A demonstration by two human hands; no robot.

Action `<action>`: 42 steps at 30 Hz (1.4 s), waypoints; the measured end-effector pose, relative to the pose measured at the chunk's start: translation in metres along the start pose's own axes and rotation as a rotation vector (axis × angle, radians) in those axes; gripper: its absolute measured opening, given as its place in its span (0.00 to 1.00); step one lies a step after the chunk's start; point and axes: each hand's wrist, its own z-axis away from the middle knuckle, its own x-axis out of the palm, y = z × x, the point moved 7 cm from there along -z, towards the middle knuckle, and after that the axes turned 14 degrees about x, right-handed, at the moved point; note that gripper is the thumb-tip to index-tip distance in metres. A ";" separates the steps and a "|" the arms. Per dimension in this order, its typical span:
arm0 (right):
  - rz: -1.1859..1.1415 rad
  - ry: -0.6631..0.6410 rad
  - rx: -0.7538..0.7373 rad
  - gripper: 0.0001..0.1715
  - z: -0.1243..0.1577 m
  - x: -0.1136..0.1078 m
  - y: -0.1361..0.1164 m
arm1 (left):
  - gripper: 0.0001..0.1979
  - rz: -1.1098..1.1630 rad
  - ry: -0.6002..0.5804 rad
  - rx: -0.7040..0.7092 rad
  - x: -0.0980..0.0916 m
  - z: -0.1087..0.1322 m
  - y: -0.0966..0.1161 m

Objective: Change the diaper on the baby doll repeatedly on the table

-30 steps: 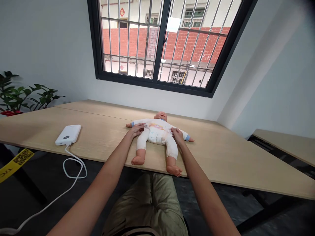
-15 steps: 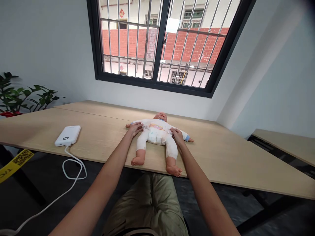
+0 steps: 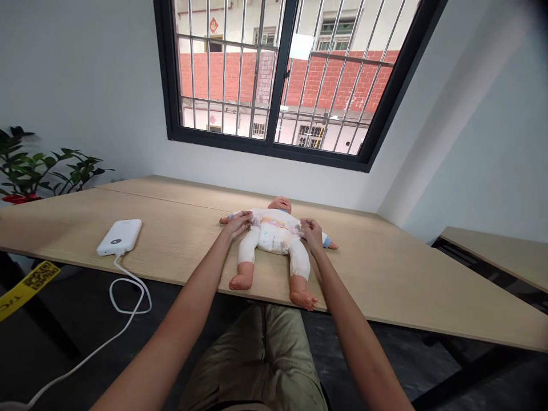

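Hands (image 3: 238, 225) flank a white-clothed baby doll's (image 3: 298, 258) white printed diaper (image 3: 272, 242), by the wooden tabletop's (image 3: 385, 268) front edge. Their grip is unclear.

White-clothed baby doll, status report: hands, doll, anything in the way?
Left hand and right hand at opposite sides of white printed diaper. Doll face-up on pale wooden table. Nothing visibly in the way; white rectangular device off to the left.

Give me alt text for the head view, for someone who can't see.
A person's left hand and right hand flank the diaper on a baby doll lying face-up on a table, with a corded white device to the left and a barred window beyond.
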 end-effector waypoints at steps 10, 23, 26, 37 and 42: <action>0.630 -0.354 -0.359 0.12 0.025 0.131 -0.068 | 0.22 0.029 -0.130 -0.007 0.014 0.005 0.006; 0.851 -0.096 -0.167 0.09 -0.003 0.148 -0.052 | 0.12 0.108 -0.109 -0.002 0.007 -0.008 -0.008; 0.888 -0.061 -0.135 0.07 -0.005 0.151 -0.050 | 0.14 0.100 -0.147 -0.013 0.010 -0.007 -0.010; 0.724 -0.176 -0.301 0.07 -0.006 0.151 -0.069 | 0.25 0.092 -0.148 0.146 0.019 -0.002 0.013; 0.741 -0.367 -0.254 0.16 0.006 0.152 -0.071 | 0.25 0.017 -0.162 0.176 0.024 0.000 0.017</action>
